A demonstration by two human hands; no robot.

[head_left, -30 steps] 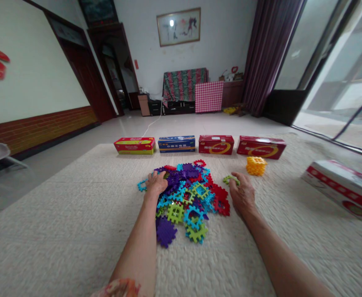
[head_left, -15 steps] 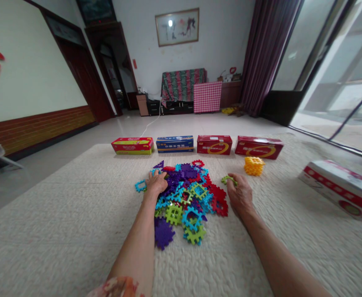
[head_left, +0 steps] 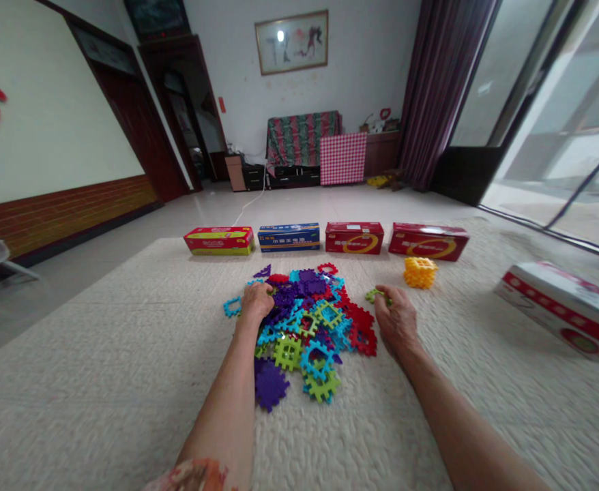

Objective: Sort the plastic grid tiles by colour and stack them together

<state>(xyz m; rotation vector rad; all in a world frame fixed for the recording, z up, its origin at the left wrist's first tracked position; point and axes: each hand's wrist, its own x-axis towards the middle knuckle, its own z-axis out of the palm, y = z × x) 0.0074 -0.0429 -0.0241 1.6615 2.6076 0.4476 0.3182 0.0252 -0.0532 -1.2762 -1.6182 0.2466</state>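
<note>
Pale mat below, the left hand curls at the left of the pile, grip hidden from me; right of it, the right hand pinches a green piece, probably light, stiff, best held edgewise.

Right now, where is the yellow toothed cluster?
In the head view, the yellow cluster sits right of center, before the back row's rightmost red box and beyond the right hand.

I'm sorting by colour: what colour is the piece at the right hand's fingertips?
The piece is light green; the head view shows it.
</note>
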